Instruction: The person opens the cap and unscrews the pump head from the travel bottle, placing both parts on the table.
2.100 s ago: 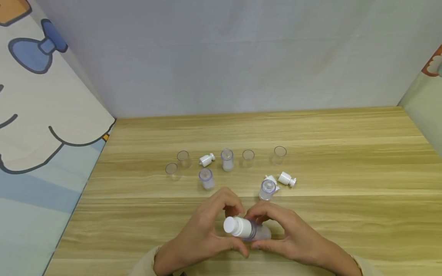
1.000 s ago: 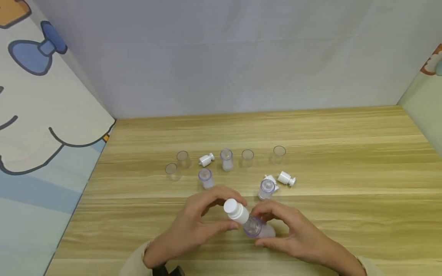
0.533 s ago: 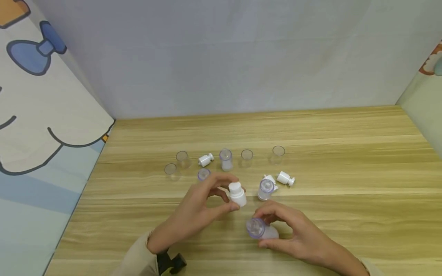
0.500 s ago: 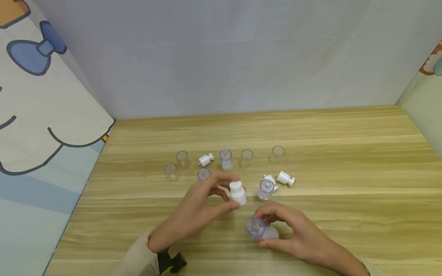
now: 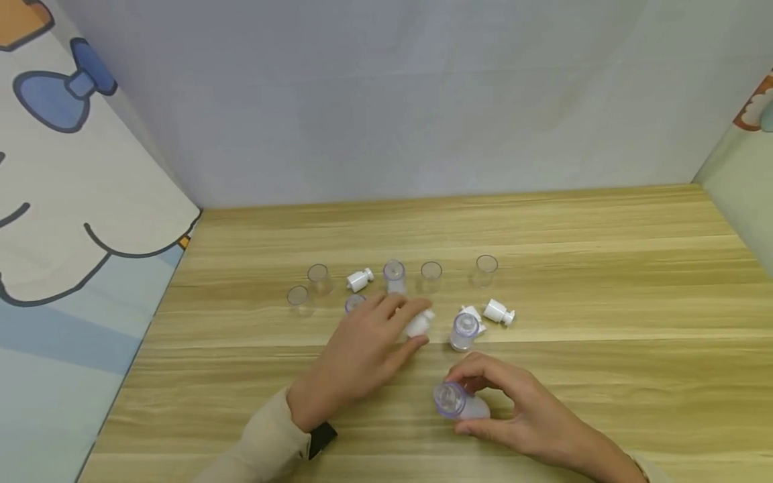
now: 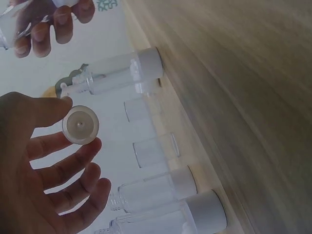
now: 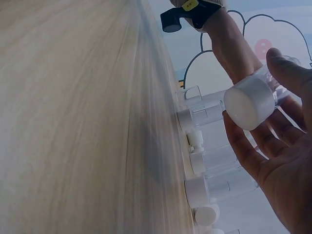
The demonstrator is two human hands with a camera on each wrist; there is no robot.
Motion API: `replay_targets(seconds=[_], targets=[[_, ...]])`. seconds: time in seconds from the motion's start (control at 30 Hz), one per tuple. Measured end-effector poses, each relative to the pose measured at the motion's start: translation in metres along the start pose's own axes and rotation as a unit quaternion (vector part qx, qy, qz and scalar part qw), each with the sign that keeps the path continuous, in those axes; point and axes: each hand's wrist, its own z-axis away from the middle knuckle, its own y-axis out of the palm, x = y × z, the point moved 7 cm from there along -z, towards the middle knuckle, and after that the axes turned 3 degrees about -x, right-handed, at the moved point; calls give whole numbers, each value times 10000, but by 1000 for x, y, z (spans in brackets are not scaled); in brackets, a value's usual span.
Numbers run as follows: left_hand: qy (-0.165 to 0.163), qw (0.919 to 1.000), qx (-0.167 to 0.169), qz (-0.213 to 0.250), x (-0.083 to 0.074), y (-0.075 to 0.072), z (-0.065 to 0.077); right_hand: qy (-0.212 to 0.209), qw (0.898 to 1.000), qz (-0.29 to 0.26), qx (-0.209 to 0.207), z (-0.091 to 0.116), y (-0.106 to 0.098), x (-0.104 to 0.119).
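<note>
My left hand (image 5: 362, 349) pinches a small white pump head (image 5: 418, 326) above the table. In the left wrist view, thumb and fingertips hold this pump head (image 6: 81, 125) with its round hollow underside toward the camera. My right hand (image 5: 525, 416) grips a clear pump bottle (image 5: 449, 399) with a purple-tinted rim, tilted to the left. The bottle's white base (image 7: 248, 102) faces the right wrist camera. Just beyond the right hand, another clear bottle (image 5: 464, 333) stands upright. A further bottle (image 5: 355, 304) is partly hidden behind my left hand.
Several clear caps stand along the far row, among them one cap (image 5: 318, 276) at left and another cap (image 5: 486, 270) at right. A bottle (image 5: 394, 272) stands between them. Loose white pump heads lie at left (image 5: 360, 280) and right (image 5: 499, 312). A pale wall (image 5: 423, 134) backs the table.
My left hand has lifted the white pump head off the bottle, carried it forward and tipped it over. The right hand keeps its grip on the bottle, shifting slightly right.
</note>
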Motion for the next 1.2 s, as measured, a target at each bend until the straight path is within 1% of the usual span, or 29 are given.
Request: replay_targets(seconds=[0.1,0.3,0.47,0.57,0.77,1.0,1.2], targets=[[232,9973,-5,-690,-2,3,-1,16,10000,7,-3,0,0,0],[326,9912,122,-1274,0,13,-4,40,10000,3,-4,0,0,-1],[321,9842,322,-1713,3,23,-8,34,10000,-6,10,0,0,-1],[284,9804,506,-1884,5,29,-10,31,10000,-16,20,0,1,-1],[291,9773,784,-1945,6,38,-13,43,10000,4,31,0,0,-2],[233,9741,871,-2073,8,44,-15,46,10000,16,48,0,0,-3],[289,9673,875,-2365,10,47,-17,50,10000,17,55,0,0,-3]])
